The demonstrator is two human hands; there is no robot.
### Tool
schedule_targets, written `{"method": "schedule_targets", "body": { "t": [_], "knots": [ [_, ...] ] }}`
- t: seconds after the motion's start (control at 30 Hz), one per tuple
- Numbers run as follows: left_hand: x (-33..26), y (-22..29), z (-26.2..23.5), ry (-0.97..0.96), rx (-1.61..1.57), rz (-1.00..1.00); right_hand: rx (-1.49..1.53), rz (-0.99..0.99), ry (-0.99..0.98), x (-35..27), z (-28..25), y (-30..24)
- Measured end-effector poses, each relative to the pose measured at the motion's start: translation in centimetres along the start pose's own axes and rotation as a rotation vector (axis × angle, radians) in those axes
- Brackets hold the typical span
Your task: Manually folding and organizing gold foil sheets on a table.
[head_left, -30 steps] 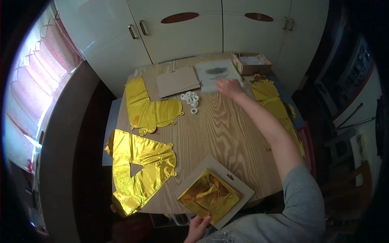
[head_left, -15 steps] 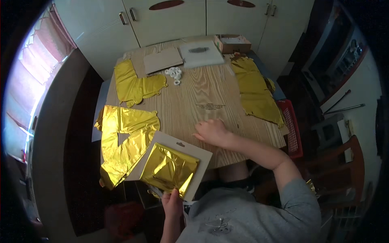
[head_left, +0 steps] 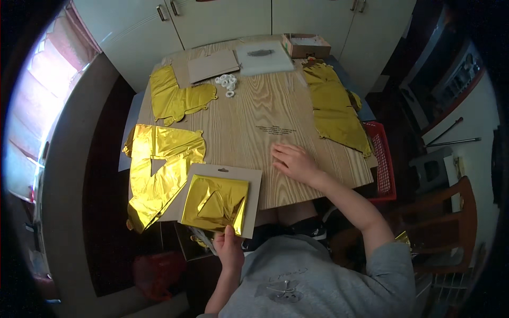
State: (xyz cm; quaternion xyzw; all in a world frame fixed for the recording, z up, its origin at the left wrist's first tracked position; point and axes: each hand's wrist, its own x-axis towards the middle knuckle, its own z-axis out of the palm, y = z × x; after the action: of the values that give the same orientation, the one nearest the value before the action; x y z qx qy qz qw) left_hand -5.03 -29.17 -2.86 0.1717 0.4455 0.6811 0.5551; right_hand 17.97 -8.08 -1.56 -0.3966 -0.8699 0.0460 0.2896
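A person's left hand [head_left: 229,252] grips the near edge of a folded gold foil packet [head_left: 214,204], which lies on a grey-brown card [head_left: 254,196] with a hanging slot at its far edge. The thumb is clamped on top of the foil at its lower edge; the other fingers are mostly hidden underneath. Nearly all of the packet extends forward from the thumb, over the near edge of a wood-grain table [head_left: 254,116].

The right hand [head_left: 297,163] lies palm down on the tabletop, to the right of the card and apart from it. Its fingers are extended and close together, the thumb a little away from them. Just beyond the fingertips is a small block of dark print [head_left: 275,130]; whether the fingers touch its surface is unclear.

On the left lie 2 flat gold foil shapes: a nearer one with a triangular hole [head_left: 180,143], partly overlapped by the card, and an L-shaped one [head_left: 175,98] farther off. Near the far side are small white rings [head_left: 225,82], brown cardboard [head_left: 212,66] and an open box [head_left: 306,49]. More gold foil [head_left: 339,108] lies along the right side.
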Motion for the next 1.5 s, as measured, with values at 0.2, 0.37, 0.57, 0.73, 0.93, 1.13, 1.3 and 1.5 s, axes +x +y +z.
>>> {"method": "schedule_targets", "body": {
  "t": [0.2, 0.37, 0.57, 0.73, 0.93, 1.13, 1.3, 1.5],
  "knots": [
    [0.5, -0.7, 0.3, 0.013, 0.044, -0.012, -0.009, -0.046, 0.035, -0.1, 0.1, -0.8],
    [0.8, -0.5, 0.8, 0.007, 0.035, 0.021, 0.266, 0.205, -0.129, 0.9, -1.0, -1.3],
    [1.0, 0.0, 2.1, 0.035, 0.059, 0.004, 0.412, 0.283, -0.245, 2.3, -1.7, -0.2],
    [1.2, 0.3, 2.6, 0.067, 0.101, -0.018, 0.379, 0.318, -0.297, 3.1, -1.5, 0.2],
    [0.9, 0.7, 2.6, 0.091, 0.077, 0.037, 0.438, 0.205, -0.316, 3.4, -1.7, 0.8],
    [1.1, 1.9, 3.0, 0.122, 0.09, 0.172, 0.498, 0.19, -0.347, 3.1, -1.8, 1.2],
    [1.3, 2.4, 3.8, 0.109, 0.088, 0.141, 0.363, 0.136, -0.335, 2.9, -1.9, -0.2],
    [0.9, 0.7, 2.9, -0.005, 0.177, 0.004, 0.41, 0.219, -0.227, 3.0, -1.0, -1.3]
  ]
}}
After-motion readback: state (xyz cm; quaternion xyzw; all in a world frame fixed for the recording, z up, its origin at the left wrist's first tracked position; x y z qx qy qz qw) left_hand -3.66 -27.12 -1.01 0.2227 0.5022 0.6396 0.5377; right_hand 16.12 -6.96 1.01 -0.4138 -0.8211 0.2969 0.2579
